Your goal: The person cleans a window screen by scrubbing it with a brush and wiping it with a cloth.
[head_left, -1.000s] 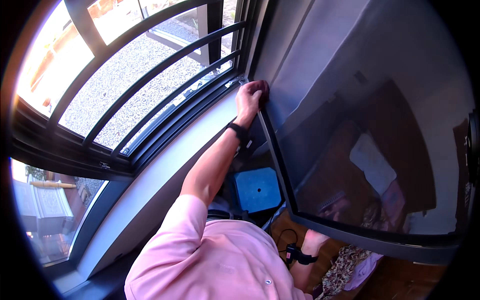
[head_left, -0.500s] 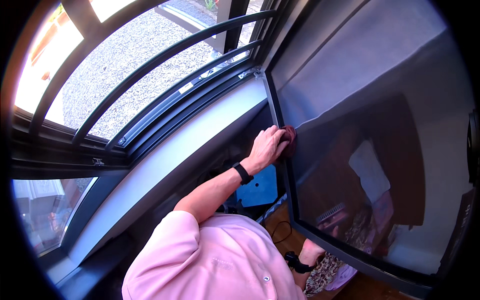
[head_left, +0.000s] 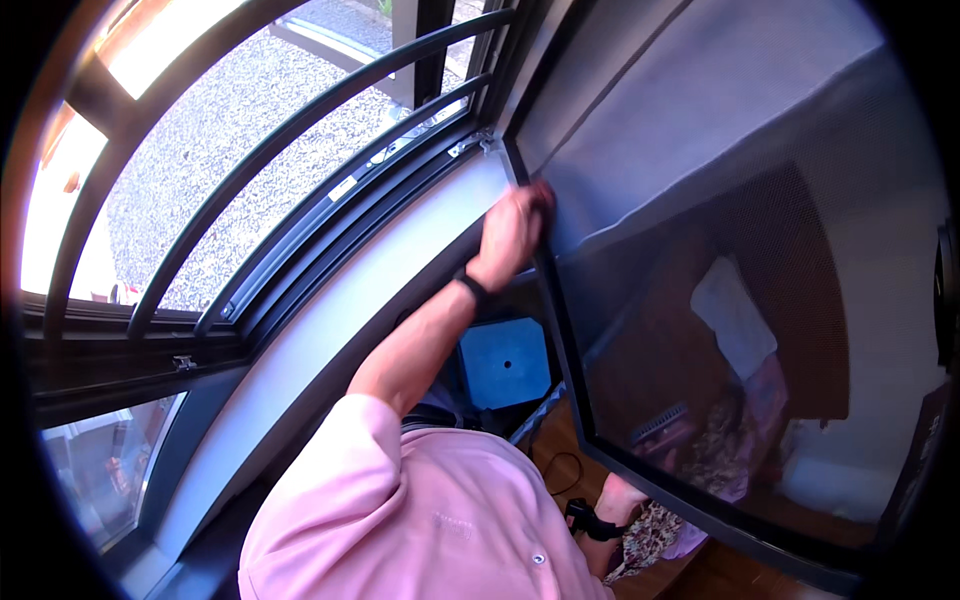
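Observation:
My left hand (head_left: 508,236), somewhat blurred, is closed around a bunched dark red cloth (head_left: 542,197). It presses the cloth to the upper left side of a dark-framed mesh window screen (head_left: 566,335), which stands tilted before me. Low on the right, my right hand (head_left: 622,494) reaches behind the screen's bottom edge, so the frame hides part of it. Dimly through the mesh, its fingers appear closed on a brush (head_left: 658,423) with a row of bristles.
A white sill (head_left: 340,300) runs below the open window, where curved dark bars (head_left: 290,150) cross in front of gravel. A blue square lid-like panel (head_left: 505,363) lies below my left arm. A black cable (head_left: 562,472) loops on the wooden floor beside patterned fabric (head_left: 650,538).
My left hand has slid up along the screen's side with the cloth, toward the corner by the sill. The view has shifted slightly; my right hand stays by the bottom edge.

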The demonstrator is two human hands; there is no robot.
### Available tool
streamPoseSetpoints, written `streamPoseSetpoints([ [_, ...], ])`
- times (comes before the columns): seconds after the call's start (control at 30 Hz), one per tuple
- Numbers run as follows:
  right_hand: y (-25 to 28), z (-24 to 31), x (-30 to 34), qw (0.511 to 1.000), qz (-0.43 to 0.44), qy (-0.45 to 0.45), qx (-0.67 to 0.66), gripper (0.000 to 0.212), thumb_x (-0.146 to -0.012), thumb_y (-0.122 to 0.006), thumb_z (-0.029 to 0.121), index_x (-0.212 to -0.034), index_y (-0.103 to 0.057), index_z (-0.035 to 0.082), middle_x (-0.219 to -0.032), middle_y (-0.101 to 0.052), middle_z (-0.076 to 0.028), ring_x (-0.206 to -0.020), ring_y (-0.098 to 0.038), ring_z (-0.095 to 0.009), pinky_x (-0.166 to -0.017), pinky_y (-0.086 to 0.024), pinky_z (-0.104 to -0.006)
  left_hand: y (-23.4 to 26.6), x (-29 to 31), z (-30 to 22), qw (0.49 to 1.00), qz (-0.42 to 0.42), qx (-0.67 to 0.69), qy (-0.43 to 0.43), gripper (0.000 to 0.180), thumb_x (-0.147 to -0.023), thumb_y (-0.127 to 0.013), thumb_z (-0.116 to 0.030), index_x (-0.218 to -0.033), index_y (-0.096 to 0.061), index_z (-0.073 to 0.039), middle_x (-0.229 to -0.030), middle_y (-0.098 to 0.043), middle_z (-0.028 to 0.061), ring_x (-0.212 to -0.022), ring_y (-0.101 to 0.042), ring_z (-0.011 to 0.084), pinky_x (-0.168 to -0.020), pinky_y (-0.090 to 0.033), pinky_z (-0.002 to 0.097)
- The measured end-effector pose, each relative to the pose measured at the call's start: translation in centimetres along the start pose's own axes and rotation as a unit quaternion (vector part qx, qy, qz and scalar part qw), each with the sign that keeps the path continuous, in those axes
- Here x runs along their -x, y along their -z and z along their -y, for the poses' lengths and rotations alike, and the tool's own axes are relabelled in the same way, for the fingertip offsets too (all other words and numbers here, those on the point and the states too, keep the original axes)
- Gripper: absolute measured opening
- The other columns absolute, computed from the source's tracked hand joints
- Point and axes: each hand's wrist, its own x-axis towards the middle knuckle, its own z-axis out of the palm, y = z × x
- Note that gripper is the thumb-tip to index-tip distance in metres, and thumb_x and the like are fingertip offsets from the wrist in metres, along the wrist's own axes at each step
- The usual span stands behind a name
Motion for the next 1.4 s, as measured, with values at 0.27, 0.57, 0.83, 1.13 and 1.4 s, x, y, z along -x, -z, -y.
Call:
streamPoseSetpoints([
  [0.27,0.7,0.4,-1.2,0.997,0.080,-0.010,0.012,0.053,-0.093,-0.059,0.045,-0.132,-0.059,0.009,-0.131,-0.060,-0.015,-0.118,-0.058,-0.028,-0.105,-0.047,-0.0398,-0.1,7.3,-4.5,0.978,0.174,0.113,-0.007,0.027,-0.077,-0.081,-0.016,-0.086,-0.060,-0.003,-0.090,-0.059,0.0105,-0.088,-0.062,0.0291,-0.078,-0.052,0.0363],
  [0.57,-2.4,1.2,0.5,0.999,-0.012,-0.021,0.043,0.058,-0.090,-0.063,0.048,-0.130,-0.061,0.006,-0.119,-0.065,-0.014,-0.105,-0.064,-0.024,-0.103,-0.048,-0.0380,4.2,-0.1,-1.8,0.970,-0.166,-0.032,0.173,0.022,-0.078,-0.068,-0.004,-0.095,-0.057,0.003,-0.093,-0.064,0.0225,-0.086,-0.066,0.0366,-0.076,-0.052,0.0419],
  [0.83,-1.5,-0.1,0.2,1.000,0.007,-0.021,-0.014,0.060,-0.091,-0.062,0.052,-0.131,-0.059,0.007,-0.123,-0.064,-0.013,-0.109,-0.063,-0.024,-0.106,-0.046,-0.0394,-1.5,-2.5,1.8,0.983,-0.124,-0.085,0.108,0.038,-0.076,-0.058,-0.001,-0.114,-0.053,-0.002,-0.104,-0.064,0.0296,-0.099,-0.062,0.0500,-0.084,-0.051,0.0518],
  [1.13,-0.4,-0.3,-0.4,0.998,0.051,-0.016,-0.030,0.058,-0.096,-0.057,0.046,-0.134,-0.055,0.002,-0.127,-0.061,-0.019,-0.111,-0.062,-0.029,-0.101,-0.050,-0.0417,-2.1,10.0,-3.4,0.982,0.052,-0.161,-0.089,0.045,-0.082,-0.065,-0.010,-0.124,-0.054,0.001,-0.127,-0.056,0.0234,-0.127,-0.049,0.0415,-0.112,-0.036,0.0478],
  [1.4,-0.5,-1.0,-0.4,0.998,0.060,0.017,-0.024,0.048,-0.100,-0.053,0.039,-0.133,-0.055,0.004,-0.127,-0.059,-0.017,-0.112,-0.061,-0.027,-0.100,-0.051,-0.0405,0.4,-3.0,5.1,0.983,-0.054,-0.177,0.002,0.026,-0.088,-0.047,-0.006,-0.112,-0.052,0.003,-0.106,-0.057,0.0255,-0.104,-0.056,0.0442,-0.091,-0.044,0.0500],
])
